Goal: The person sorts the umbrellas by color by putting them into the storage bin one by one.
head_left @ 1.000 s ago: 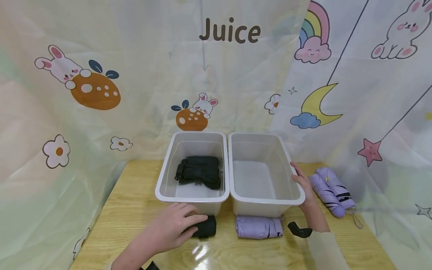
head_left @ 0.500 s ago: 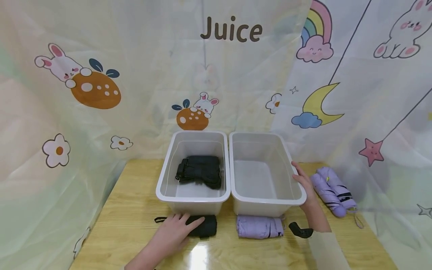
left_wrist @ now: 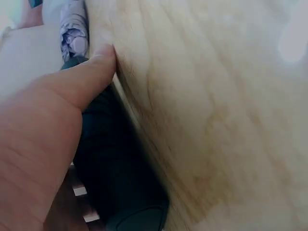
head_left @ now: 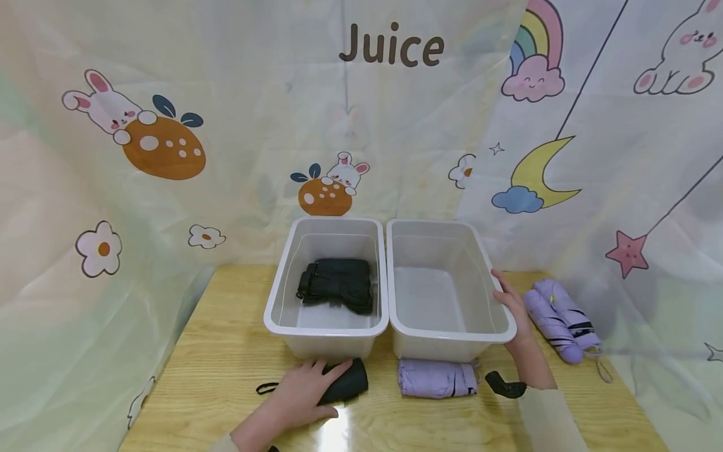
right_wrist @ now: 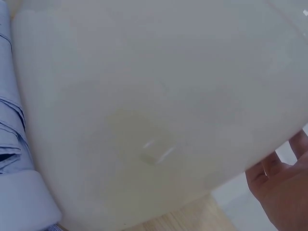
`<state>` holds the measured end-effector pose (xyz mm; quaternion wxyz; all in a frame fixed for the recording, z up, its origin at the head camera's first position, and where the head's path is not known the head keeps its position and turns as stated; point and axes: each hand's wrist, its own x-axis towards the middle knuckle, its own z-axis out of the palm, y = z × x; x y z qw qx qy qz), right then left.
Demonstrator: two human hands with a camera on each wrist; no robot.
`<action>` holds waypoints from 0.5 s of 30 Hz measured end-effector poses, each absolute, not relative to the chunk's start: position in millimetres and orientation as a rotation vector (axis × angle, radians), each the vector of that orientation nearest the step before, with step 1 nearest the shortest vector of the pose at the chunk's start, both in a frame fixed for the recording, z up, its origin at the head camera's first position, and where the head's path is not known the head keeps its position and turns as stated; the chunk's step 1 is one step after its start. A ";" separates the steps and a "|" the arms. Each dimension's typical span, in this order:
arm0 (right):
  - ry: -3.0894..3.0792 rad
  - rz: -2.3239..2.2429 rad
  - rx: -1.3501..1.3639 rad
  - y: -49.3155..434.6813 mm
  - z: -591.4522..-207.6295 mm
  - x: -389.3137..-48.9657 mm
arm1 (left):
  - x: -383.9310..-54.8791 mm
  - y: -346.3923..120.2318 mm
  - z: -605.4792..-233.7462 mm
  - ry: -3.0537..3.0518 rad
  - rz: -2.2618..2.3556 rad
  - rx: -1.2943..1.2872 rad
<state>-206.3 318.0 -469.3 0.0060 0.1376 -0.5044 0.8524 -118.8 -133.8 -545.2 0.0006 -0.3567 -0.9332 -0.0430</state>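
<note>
My left hand (head_left: 302, 392) grips a black folded umbrella (head_left: 349, 380) in front of the left bin. In the left wrist view the thumb (left_wrist: 94, 72) lies along one side of this umbrella, with fingers on its other side. The umbrella slants, its right end pointing toward the bin, and a wrist loop trails left. Against the outer right side of the right bin (head_left: 452, 345) rests my right hand (head_left: 516, 317), fingertips at the rim. A purple folded umbrella (head_left: 436, 378) lies before that bin.
Black folded umbrellas (head_left: 339, 282) lie inside the left bin (head_left: 327, 331). Two purple folded umbrellas (head_left: 562, 320) rest on the wooden table (head_left: 220, 351) to the right. Behind the bins hangs a printed cloth (head_left: 248, 125).
My left hand has come down onto the black umbrella and closed round it, and the umbrella has swung from level to slanted. My right hand stays at the right bin.
</note>
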 end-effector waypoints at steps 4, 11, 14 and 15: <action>-1.561 2.665 0.421 317.9 -470.8 -209.4 | -127.5 -134.0 -544.9 -2.943 -0.238 -1.159; -1.537 2.681 0.415 317.9 -470.7 -210.2 | -132.6 -139.2 -543.2 -2.926 -0.333 -1.251; -1.540 2.687 0.401 318.4 -470.3 -208.1 | -129.6 -142.1 -540.3 -2.915 -0.330 -1.284; -1.544 2.688 0.399 318.9 -470.4 -207.4 | -127.9 -143.1 -538.4 -2.910 -0.331 -1.295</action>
